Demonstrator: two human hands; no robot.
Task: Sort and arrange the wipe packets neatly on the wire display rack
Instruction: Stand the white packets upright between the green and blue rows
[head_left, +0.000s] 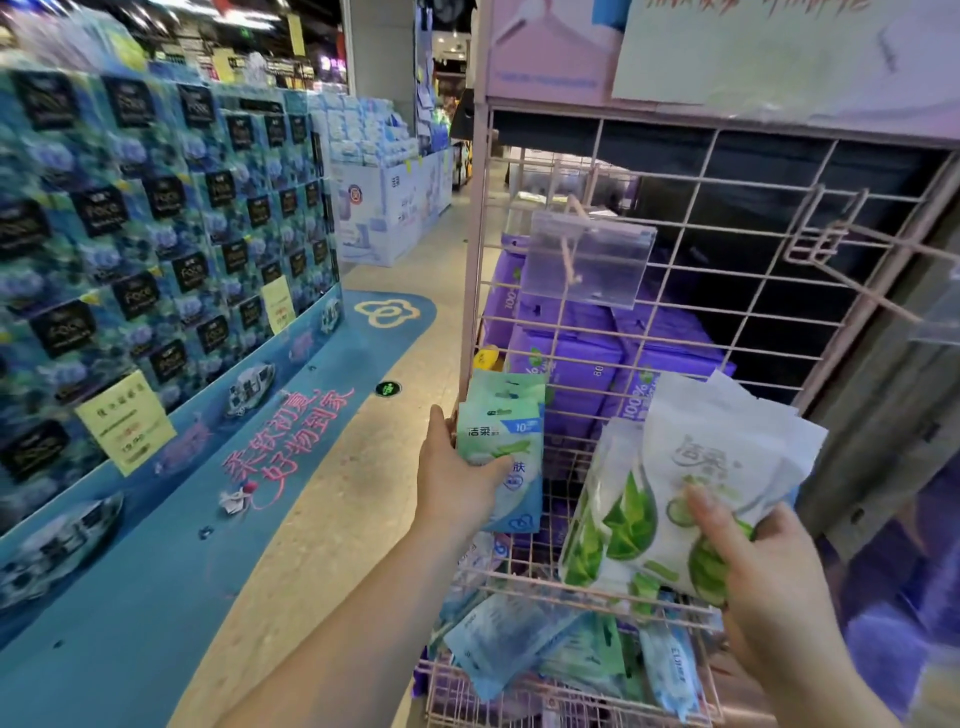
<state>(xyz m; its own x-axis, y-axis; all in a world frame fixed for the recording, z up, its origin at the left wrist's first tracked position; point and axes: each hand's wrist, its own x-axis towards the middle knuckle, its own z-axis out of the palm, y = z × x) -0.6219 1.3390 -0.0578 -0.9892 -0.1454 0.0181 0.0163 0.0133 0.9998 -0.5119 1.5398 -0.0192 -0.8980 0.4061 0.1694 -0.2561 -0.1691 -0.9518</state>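
A pink wire display rack (691, 291) stands in front of me on the right. My left hand (457, 478) grips a small stack of blue-green wipe packets (506, 426) at the rack's left edge. My right hand (763, 577) holds a bunch of white packets with green leaf prints (670, 483) over the lower wire basket (571, 712). Several blue and green packets (524, 649) lie jumbled in that basket.
Purple packs (571, 353) are stacked behind the wire grid. A clear price-tag holder (587, 260) hangs on a hook, and a bare hook (852, 234) juts out at right. A tall blue tissue display (156, 249) stands across the aisle at left.
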